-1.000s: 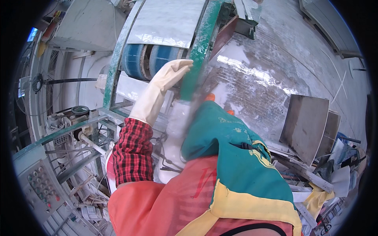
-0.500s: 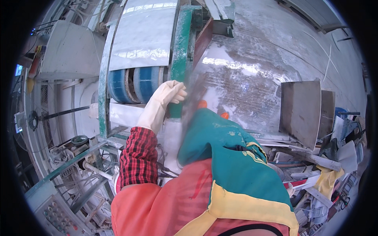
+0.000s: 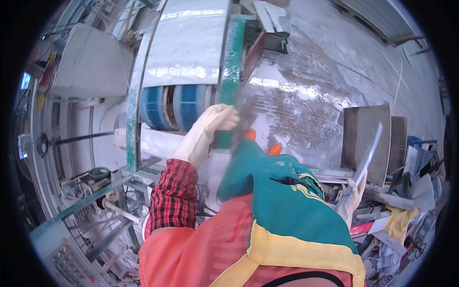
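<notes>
My left hand (image 3: pixel 217 122), in a cream glove, is at the green side rail (image 3: pixel 232 62) of a conveyor-like machine. Its fingers are curled together; a brownish smear beside them hides whether they grip anything. Left of it are blue rollers (image 3: pixel 189 107) under a wide white sheet or belt (image 3: pixel 186 45). My right hand (image 3: pixel 353 197), also gloved, is low at the right, closed around the lower end of a thin pale flat strip (image 3: pixel 370 153). The strip stands tilted upward, blurred, in front of a grey-brown panel.
Upright grey-brown panels (image 3: pixel 366 122) stand at the right, near scattered offcuts and a yellow cloth (image 3: pixel 399 222). The wet, white-stained floor (image 3: pixel 306 95) lies ahead. A button panel (image 3: pixel 71 263) is at the lower left, beside metal frame bars (image 3: pixel 91 201).
My right hand has come into view at the right with the pale strip. My left hand stays by the green rail. The whole view has shifted slightly, with the machine appearing farther right.
</notes>
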Motion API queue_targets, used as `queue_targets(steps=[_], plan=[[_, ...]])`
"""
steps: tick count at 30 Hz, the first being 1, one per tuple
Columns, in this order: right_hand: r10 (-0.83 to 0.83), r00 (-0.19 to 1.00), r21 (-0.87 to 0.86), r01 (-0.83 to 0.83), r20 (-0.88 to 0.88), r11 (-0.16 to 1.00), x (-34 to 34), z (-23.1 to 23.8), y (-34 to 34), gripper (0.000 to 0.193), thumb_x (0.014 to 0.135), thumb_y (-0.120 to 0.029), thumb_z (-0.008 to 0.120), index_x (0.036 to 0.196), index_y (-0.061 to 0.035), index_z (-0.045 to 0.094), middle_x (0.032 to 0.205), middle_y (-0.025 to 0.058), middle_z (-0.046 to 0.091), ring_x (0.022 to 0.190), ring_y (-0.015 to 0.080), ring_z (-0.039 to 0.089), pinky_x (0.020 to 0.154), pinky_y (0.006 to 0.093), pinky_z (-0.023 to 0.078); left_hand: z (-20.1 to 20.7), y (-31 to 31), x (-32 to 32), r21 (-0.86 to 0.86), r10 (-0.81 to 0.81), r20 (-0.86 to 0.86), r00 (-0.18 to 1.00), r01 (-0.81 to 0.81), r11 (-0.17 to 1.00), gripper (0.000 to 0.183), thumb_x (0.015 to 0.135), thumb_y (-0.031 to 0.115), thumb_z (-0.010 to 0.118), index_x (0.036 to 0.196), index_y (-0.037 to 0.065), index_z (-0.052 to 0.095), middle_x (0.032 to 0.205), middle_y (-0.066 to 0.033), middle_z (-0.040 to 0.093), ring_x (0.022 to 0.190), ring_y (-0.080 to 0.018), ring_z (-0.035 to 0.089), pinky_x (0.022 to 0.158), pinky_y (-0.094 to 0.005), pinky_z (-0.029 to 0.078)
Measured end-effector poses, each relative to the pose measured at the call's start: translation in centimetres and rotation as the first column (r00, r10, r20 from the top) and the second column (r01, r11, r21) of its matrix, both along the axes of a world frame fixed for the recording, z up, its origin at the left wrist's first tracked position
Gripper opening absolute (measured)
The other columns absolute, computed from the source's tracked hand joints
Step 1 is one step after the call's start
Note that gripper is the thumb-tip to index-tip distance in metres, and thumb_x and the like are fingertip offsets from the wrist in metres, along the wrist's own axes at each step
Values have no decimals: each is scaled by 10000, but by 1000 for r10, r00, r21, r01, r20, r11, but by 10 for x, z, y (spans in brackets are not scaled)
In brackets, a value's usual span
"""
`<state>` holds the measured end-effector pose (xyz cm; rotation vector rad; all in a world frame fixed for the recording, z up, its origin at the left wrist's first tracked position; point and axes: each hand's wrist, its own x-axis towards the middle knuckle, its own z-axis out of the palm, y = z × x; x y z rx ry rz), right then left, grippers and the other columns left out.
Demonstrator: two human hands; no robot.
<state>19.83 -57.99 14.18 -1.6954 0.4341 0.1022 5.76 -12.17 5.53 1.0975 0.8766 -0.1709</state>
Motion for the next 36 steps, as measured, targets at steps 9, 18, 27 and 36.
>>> queue_targets(steps=[9,18,27,36], plan=[[942,146,-189,-959,302,210,58,-4,190,753,650,-144,777,1370,-80,565,1437,160,486,1367,279,415,1147,408,288,75,-42,-8,-285,351,377,857,-253,925,518,983,312,588,1380,12,444,1289,-151,586,1082,-249,630,938,-370,516],[804,-568,-908,-410,177,-89,-14,29,354,664,592,-179,790,1230,-125,613,1317,175,547,1224,399,500,1013,511,417,76,-36,-47,-427,849,410,334,-752,502,325,994,78,480,1302,-2,412,1271,-186,547,1160,-307,584,992,-499,502],[906,-375,-786,-612,199,-80,33,-28,306,582,751,-226,760,1291,-109,579,1364,222,542,1277,406,504,1090,462,404,1,43,-78,-265,925,287,249,-907,327,279,1003,50,465,1274,3,417,1260,-176,542,1151,-308,583,1016,-519,488],[937,347,-541,-796,-41,272,92,-85,146,561,815,-149,745,1341,-62,574,1383,156,563,1332,287,483,1124,376,357,-22,64,-77,-213,897,263,355,-886,413,294,1013,63,458,1299,19,405,1279,-165,531,1164,-312,576,1023,-537,477]])
